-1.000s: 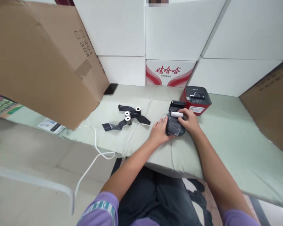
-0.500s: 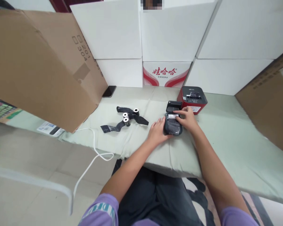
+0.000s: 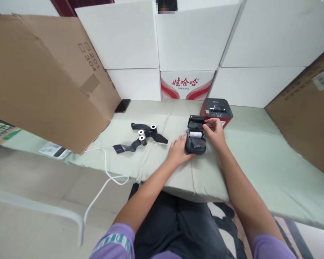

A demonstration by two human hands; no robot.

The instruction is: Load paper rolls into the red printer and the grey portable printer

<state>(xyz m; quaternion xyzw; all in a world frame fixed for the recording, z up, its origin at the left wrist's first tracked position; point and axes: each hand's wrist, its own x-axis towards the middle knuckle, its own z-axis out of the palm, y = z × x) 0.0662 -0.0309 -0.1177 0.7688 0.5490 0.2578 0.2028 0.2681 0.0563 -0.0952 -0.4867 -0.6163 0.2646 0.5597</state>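
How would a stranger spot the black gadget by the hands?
Find the red-lettered white carton on the table. To its right, slightly nearer, stands a red, black-topped box. Nearer still, between left hand and right hand, is the black gadget, set apart by its open lid and white roll inside.

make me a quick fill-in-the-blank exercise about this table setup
1. The small black device has its lid standing ____.
2. The roll inside it is ____ in colour.
3. The boxy device just behind has a black top and ____ sides.
4. Further left lie ____ rolls with dark strips.

Missing words: open; white; red; three.
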